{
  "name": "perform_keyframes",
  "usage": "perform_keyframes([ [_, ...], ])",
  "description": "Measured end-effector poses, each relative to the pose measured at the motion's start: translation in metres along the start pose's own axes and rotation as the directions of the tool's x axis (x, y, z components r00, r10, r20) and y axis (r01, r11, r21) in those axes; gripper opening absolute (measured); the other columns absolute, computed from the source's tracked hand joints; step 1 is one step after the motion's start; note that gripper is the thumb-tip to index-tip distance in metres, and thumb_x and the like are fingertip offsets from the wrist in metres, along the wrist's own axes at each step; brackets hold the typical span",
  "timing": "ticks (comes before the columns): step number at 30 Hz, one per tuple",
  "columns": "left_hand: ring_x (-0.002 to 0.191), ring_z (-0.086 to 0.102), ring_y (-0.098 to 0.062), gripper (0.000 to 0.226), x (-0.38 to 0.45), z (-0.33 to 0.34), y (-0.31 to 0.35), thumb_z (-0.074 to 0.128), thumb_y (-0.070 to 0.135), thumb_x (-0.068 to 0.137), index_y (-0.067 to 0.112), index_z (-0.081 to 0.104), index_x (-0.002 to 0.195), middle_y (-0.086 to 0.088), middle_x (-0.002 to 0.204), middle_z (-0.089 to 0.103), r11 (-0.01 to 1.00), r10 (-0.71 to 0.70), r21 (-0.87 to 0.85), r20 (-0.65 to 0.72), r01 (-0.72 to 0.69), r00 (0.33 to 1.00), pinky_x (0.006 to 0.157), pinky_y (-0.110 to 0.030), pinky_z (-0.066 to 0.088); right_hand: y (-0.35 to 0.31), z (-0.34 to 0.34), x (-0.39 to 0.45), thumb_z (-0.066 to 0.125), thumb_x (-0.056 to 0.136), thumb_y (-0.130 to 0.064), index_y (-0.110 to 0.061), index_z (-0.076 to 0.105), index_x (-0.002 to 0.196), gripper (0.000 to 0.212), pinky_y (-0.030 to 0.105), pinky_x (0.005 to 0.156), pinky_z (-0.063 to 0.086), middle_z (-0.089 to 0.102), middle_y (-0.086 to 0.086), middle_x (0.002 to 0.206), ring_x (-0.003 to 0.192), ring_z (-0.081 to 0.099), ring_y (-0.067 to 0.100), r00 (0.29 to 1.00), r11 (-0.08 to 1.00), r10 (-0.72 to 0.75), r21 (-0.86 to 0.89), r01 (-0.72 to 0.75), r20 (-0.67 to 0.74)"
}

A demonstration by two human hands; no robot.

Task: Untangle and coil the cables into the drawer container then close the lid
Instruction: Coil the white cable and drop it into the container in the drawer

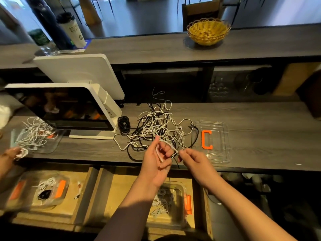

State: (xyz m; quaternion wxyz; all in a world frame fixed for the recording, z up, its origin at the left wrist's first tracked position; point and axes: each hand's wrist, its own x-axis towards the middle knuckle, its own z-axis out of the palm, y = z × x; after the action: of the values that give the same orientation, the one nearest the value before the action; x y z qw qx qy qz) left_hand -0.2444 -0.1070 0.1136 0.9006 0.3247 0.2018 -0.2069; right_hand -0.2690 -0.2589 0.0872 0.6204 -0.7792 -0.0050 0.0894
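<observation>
The one plain sign is a large orange letter "C" standing on the clear plastic lid, which lies on the counter just to the right of the tangled cables. Far behind and to the left of those cables, a white cup with a dark lid bears dark printing and a small round emblem, both too blurred to read.

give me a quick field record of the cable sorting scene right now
left hand: holds a small white cable coil
right hand: pinches the white cable's end
cable tangle: black and white, on the counter
lid: off, on the counter right of the tangle
container: open in the drawer, some cables inside
black coil: beside the monitor base
</observation>
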Motion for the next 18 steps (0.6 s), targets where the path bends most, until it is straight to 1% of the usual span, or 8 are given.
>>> perform_keyframes([
  [3,0.039,0.035,-0.005,0.039,-0.002,0.001,-0.002,0.054,0.045,0.095,0.015,0.049,0.071,-0.002,0.063,0.040,0.997,-0.060,0.038,-0.017,0.060,0.998,0.029,-0.012,0.022,-0.005,0.003,-0.004,0.051,0.101,-0.030,-0.025,0.064,0.075,0.030,0.026,0.056,0.033,0.051,-0.014,0.056,0.054,0.042,0.002,1.000,1.000,-0.006,-0.018,0.006,0.013],
  [5,0.042,0.035,-0.005,0.045,-0.003,0.002,-0.004,0.048,0.053,0.097,0.010,0.055,0.088,-0.003,0.066,0.041,0.986,-0.061,0.155,-0.029,0.064,0.998,0.032,-0.012,0.024,-0.011,0.003,-0.007,0.051,0.101,-0.025,-0.025,0.064,0.074,0.030,0.018,0.055,0.034,0.056,-0.017,0.057,0.054,0.045,-0.001,1.000,1.000,-0.004,-0.010,0.004,0.009],
  [7,0.058,0.046,-0.009,0.057,-0.004,0.003,-0.007,0.038,0.058,0.099,0.011,0.068,0.111,-0.005,0.074,0.049,0.952,-0.007,0.305,-0.036,0.018,0.999,0.047,-0.017,0.038,-0.016,0.002,-0.009,0.051,0.102,-0.023,-0.024,0.065,0.074,0.031,0.015,0.055,0.034,0.057,-0.018,0.057,0.054,0.047,-0.003,1.000,1.000,-0.009,-0.002,0.009,0.002],
  [9,0.079,0.056,-0.015,0.059,-0.005,0.004,-0.009,0.032,0.059,0.100,0.022,0.077,0.110,-0.005,0.087,0.061,0.915,0.047,0.402,-0.024,-0.033,0.999,0.069,-0.028,0.047,-0.020,0.001,-0.011,0.052,0.101,-0.025,-0.023,0.065,0.074,0.031,0.017,0.054,0.034,0.055,-0.016,0.054,0.052,0.045,-0.002,1.000,1.000,-0.008,0.009,0.008,-0.003],
  [11,0.090,0.062,-0.017,0.059,-0.007,0.008,-0.009,0.030,0.055,0.102,0.022,0.079,0.106,-0.006,0.095,0.069,0.928,0.065,0.368,-0.014,-0.055,0.998,0.078,-0.032,0.049,-0.020,0.002,-0.011,0.054,0.100,-0.031,-0.023,0.067,0.073,0.032,0.023,0.055,0.035,0.053,-0.014,0.053,0.052,0.042,0.000,1.000,1.000,0.003,0.002,-0.003,-0.015],
  [13,0.094,0.065,-0.020,0.058,-0.008,0.012,-0.007,0.029,0.054,0.103,0.018,0.074,0.113,-0.008,0.098,0.072,0.968,0.061,0.243,0.000,-0.059,0.998,0.082,-0.035,0.050,-0.019,0.001,-0.011,0.054,0.099,-0.037,-0.020,0.067,0.071,0.035,0.028,0.054,0.034,0.049,-0.011,0.051,0.050,0.041,0.004,0.999,1.000,0.019,-0.011,-0.019,-0.027],
  [15,0.087,0.067,-0.018,0.056,-0.008,0.017,-0.004,0.029,0.055,0.103,0.019,0.068,0.121,-0.007,0.091,0.071,0.987,0.076,0.140,-0.002,-0.075,0.997,0.082,-0.034,0.052,-0.018,-0.001,-0.010,0.053,0.098,-0.041,-0.013,0.066,0.071,0.041,0.028,0.053,0.033,0.046,-0.009,0.049,0.048,0.041,0.006,0.999,0.999,0.042,-0.024,-0.043,-0.032],
  [18,0.073,0.062,-0.014,0.055,-0.003,0.018,0.001,0.028,0.057,0.103,0.023,0.066,0.125,-0.003,0.077,0.065,0.989,0.127,0.086,-0.040,-0.123,0.991,0.076,-0.032,0.053,-0.015,-0.002,-0.012,0.053,0.098,-0.041,-0.008,0.066,0.074,0.042,0.026,0.049,0.037,0.045,-0.010,0.048,0.045,0.042,0.005,0.995,0.995,0.102,0.003,-0.102,-0.022],
])
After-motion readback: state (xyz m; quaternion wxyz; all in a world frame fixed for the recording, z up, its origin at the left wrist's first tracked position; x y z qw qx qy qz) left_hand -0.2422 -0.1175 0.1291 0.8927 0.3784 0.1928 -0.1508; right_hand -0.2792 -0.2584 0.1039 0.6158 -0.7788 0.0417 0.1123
